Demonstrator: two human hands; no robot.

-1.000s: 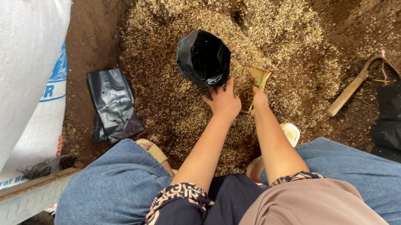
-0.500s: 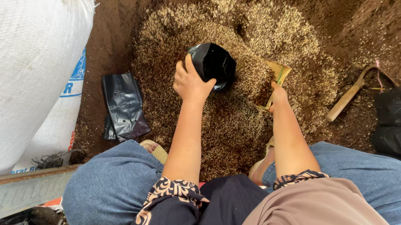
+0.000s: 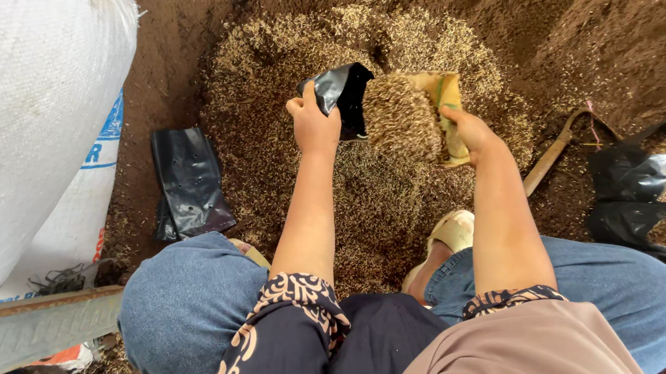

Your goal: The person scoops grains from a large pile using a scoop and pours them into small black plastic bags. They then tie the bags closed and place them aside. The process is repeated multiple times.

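My left hand [image 3: 314, 124] gripped 1 black plastic bag [image 3: 342, 94] by its rim above the husk pile [image 3: 368, 200]. My right hand [image 3: 469, 131] clutched 1 scoop [image 3: 417, 115] heaped with husks, touching the bag's mouth. 1 flat bag [image 3: 189, 182] lay left.

The right hand [image 3: 473, 131] has raised a heaped scoop [image 3: 413, 115] to the tilted black bag [image 3: 339, 94].

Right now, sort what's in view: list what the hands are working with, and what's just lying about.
In use:
left hand holding black bag
right hand tipping scoop of husks
husk pile

Lying about:
flat bags
white sack
stick
bags at right
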